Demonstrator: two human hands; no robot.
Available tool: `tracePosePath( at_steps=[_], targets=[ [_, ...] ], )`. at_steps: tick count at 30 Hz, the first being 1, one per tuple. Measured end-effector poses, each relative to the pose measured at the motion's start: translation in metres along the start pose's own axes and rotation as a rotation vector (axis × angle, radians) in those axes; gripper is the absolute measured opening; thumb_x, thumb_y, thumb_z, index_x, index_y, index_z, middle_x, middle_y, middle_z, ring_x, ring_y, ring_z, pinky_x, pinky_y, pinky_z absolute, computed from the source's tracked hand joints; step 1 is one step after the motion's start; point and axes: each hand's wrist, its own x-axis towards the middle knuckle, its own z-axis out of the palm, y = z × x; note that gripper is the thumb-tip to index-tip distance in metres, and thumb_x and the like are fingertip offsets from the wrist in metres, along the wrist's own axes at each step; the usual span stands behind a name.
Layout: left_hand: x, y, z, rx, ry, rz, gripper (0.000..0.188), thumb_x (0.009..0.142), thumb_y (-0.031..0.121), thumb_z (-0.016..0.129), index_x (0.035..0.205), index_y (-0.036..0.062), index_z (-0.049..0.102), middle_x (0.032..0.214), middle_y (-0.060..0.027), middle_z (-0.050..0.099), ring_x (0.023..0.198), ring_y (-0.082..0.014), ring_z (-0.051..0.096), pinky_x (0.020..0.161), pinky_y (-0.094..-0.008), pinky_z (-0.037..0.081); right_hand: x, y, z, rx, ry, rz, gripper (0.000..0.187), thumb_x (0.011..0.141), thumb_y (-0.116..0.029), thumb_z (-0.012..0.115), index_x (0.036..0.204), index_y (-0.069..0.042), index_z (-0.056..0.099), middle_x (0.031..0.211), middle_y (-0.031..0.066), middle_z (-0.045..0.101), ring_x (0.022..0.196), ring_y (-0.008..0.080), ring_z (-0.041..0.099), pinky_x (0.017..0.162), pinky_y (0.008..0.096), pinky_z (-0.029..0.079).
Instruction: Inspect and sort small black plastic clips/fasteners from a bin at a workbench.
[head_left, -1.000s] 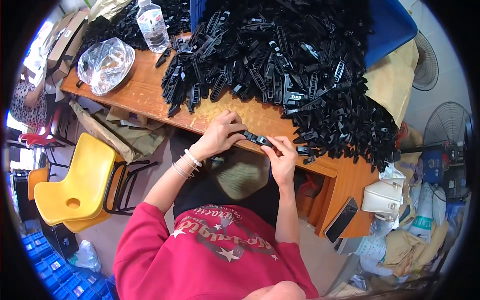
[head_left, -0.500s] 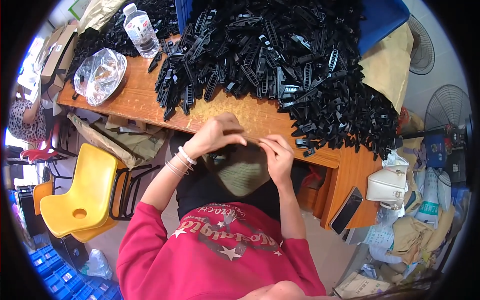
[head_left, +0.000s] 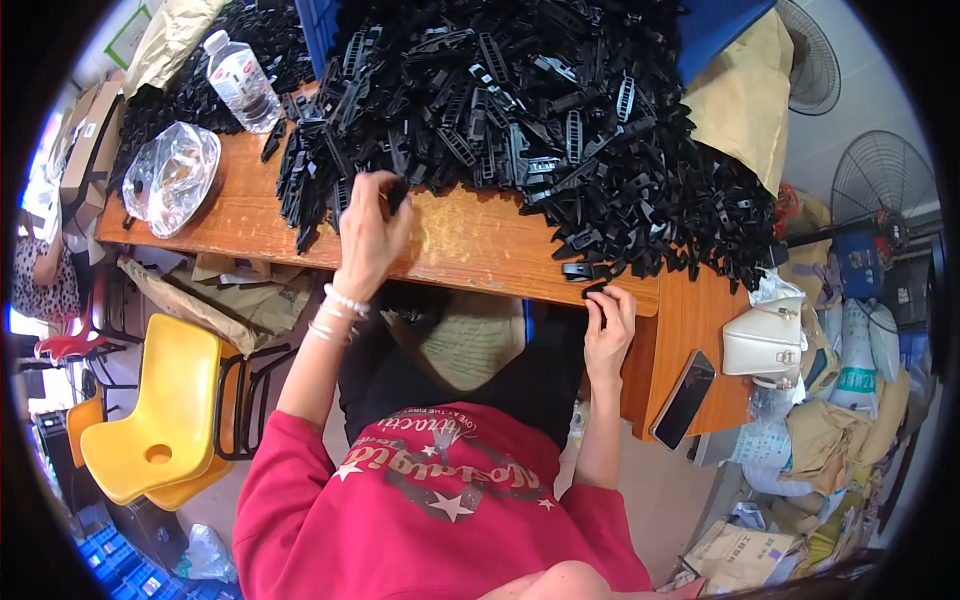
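A large heap of small black plastic parts (head_left: 470,110), some with ladder-like slots, covers the wooden table (head_left: 470,235). My left hand (head_left: 372,238), with white bracelets at the wrist, is at the heap's near left edge. Its fingers are curled round a black plastic part (head_left: 398,194), partly hidden by the hand. Near the table's front edge, my right hand (head_left: 610,335) pinches a small black plastic part (head_left: 596,288) between thumb and fingertips, just below the heap's right side.
A water bottle (head_left: 243,82) and a plastic-wrapped bowl (head_left: 172,182) stand at the left. A phone (head_left: 684,400) and a white bag (head_left: 762,340) lie at the right. A yellow chair (head_left: 180,400) stands left of me; fans (head_left: 880,185) are at the far right.
My hands have moved apart from in front of the table edge. The left went forward to the heap, the right went rightward to a part at the edge. The view shifted slightly.
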Motion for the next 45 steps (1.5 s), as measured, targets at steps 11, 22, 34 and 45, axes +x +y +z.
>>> tracePosePath(
  at_steps=[11, 22, 34, 45],
  targets=[
    [-0.039, 0.024, 0.011, -0.304, -0.442, 0.031, 0.023, 0.08, 0.002, 0.075, 0.102, -0.0016, 0.068, 0.101, -0.0126, 0.063, 0.093, -0.0313, 0.061, 0.083, -0.0387, 0.05, 0.015, -0.033, 0.016, 0.195, -0.011, -0.18, 0.024, 0.084, 0.004, 0.071, 0.107, 0.002, 0.066, 0.099, 0.0132, 0.059, 0.083, 0.0275, 0.063, 0.074, 0.0385, 0.054],
    [-0.029, 0.01, -0.008, -0.241, -0.548, -0.005, 0.023, 0.079, 0.005, 0.075, 0.101, -0.001, 0.072, 0.1, -0.0119, 0.063, 0.097, -0.0302, 0.06, 0.086, -0.0379, 0.049, 0.036, -0.071, 0.073, 0.154, -0.155, -0.026, 0.021, 0.084, -0.002, 0.072, 0.104, 0.0, 0.067, 0.102, 0.0126, 0.06, 0.096, 0.0329, 0.058, 0.084, 0.0432, 0.046],
    [-0.026, 0.004, -0.012, -0.278, -0.548, 0.05, 0.021, 0.083, 0.009, 0.074, 0.101, -0.0003, 0.073, 0.1, -0.0129, 0.063, 0.099, -0.0319, 0.059, 0.088, -0.04, 0.05, 0.049, -0.079, 0.074, 0.543, -0.421, 0.015, 0.023, 0.086, 0.002, 0.072, 0.109, 0.005, 0.068, 0.093, 0.008, 0.063, 0.078, 0.0152, 0.06, 0.07, 0.0274, 0.048],
    [-0.029, 0.006, -0.008, -0.269, -0.523, 0.088, 0.017, 0.082, 0.008, 0.072, 0.097, -0.0005, 0.072, 0.099, -0.0109, 0.064, 0.099, -0.0299, 0.058, 0.086, -0.0388, 0.05, 0.051, -0.076, 0.074, 0.538, -0.402, -0.014, 0.023, 0.083, 0.002, 0.075, 0.106, 0.005, 0.072, 0.094, 0.0084, 0.063, 0.084, 0.0176, 0.061, 0.073, 0.0274, 0.047]
  ],
)
